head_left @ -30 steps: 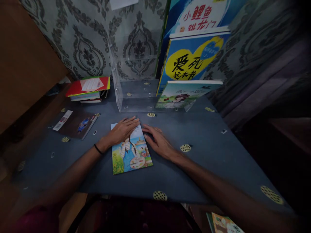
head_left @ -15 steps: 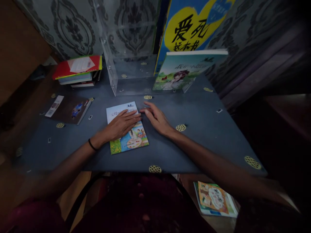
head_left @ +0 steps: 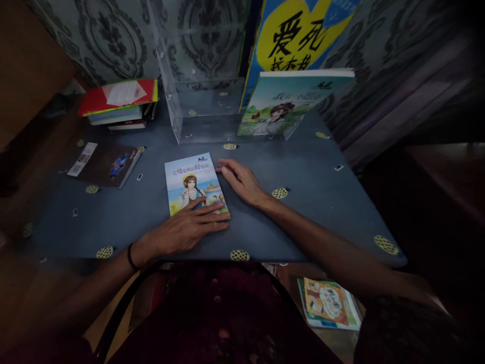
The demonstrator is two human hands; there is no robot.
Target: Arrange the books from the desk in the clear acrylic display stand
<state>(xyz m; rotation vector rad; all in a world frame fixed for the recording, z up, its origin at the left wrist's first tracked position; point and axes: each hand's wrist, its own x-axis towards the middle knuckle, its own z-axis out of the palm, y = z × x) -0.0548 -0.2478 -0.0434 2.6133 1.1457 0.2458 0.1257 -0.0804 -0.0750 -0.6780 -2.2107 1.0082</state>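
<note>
A paperback book (head_left: 193, 179) lies face up on the dark table, its cover showing a girl in a yellow hat under a line of Chinese characters. Across its lower part rests my left hand (head_left: 193, 225), palm down with the fingers stretched out, hiding the bottom of the cover. My right hand (head_left: 242, 182) is by the book's upper right edge, fingers extended and holding nothing. Its fingertips are very near that edge; whether they touch it I cannot tell.
A clear acrylic stand (head_left: 176, 114) at the back holds a green-topped book (head_left: 280, 106) and a blue-and-yellow book (head_left: 291, 35). To the left are a stack of books (head_left: 121, 98) and a dark book (head_left: 109, 167). More books (head_left: 329, 303) lie below the table's front edge.
My left hand has slid down the cover towards me, uncovering the title and the girl. My right hand stays beside the book. The view has shifted slightly.
</note>
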